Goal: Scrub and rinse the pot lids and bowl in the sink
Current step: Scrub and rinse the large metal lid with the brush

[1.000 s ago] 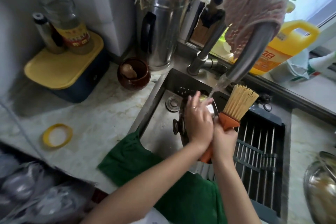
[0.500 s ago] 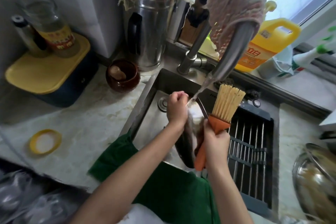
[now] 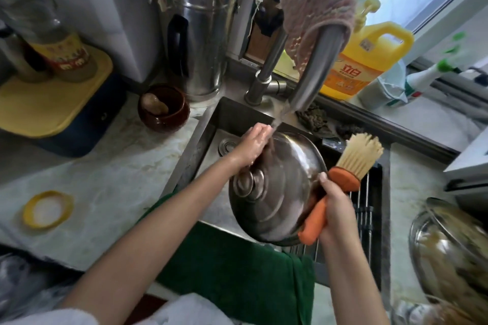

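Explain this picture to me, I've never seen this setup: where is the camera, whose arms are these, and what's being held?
There is no machine: a person works with bare hands, and the one camera sits on their head, looking down. The left hand lies on the upper rim of a steel pot lid, tilted over the sink under water running from the faucet; whether it grips or only rubs is unclear. The right hand grips an orange-handled brush, bristles up, against the lid's right edge. On the counter: a brown jar, a yellow ring, a steel kettle and a green cloth over the sink's front edge.
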